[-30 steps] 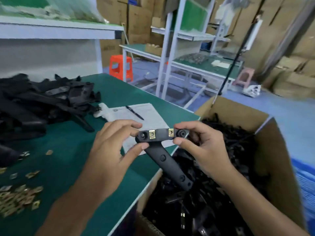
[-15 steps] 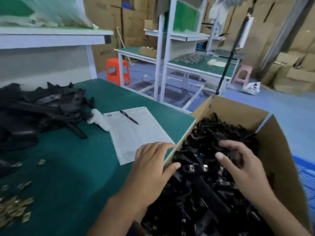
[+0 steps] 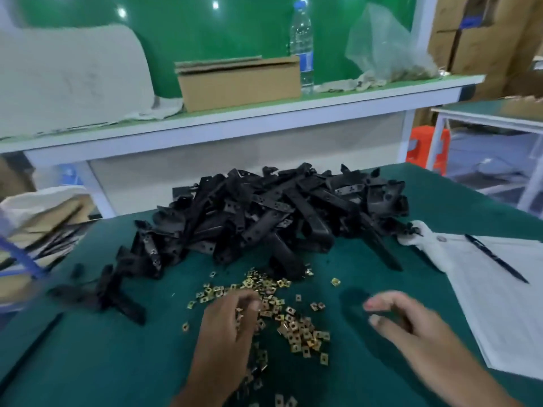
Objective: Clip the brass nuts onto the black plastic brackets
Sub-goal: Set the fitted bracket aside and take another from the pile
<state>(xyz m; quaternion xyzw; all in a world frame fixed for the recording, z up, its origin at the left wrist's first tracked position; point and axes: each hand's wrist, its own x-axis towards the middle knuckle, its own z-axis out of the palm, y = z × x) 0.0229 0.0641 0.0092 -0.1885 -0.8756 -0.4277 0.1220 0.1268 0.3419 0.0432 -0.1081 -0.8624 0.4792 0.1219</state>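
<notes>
A heap of black plastic brackets [image 3: 279, 218] lies at the middle of the green table [image 3: 102, 362]. In front of it, loose brass nuts [image 3: 296, 327] are scattered on the mat. My left hand [image 3: 226, 333] reaches down onto the left side of the nuts with its fingers curled; the fingertips are hidden among them, so I cannot tell whether it pinches one. Blurred by motion, my right hand [image 3: 411, 327] hovers over bare mat to the right of the nuts, fingers loosely curled and holding nothing.
A paper sheet [image 3: 499, 289] with a pen [image 3: 496, 261] on it lies at the right, a white rag [image 3: 423, 239] at its corner. A cardboard box [image 3: 35, 224] stands at the left edge. The shelf behind carries a carton [image 3: 238, 80], a water bottle [image 3: 301, 39] and a plastic bag [image 3: 388, 51].
Both hands let go of the finished bracket in the box at the right. My view swung left to the table; the left hand now reaches the nut pile, the right hand hovers.
</notes>
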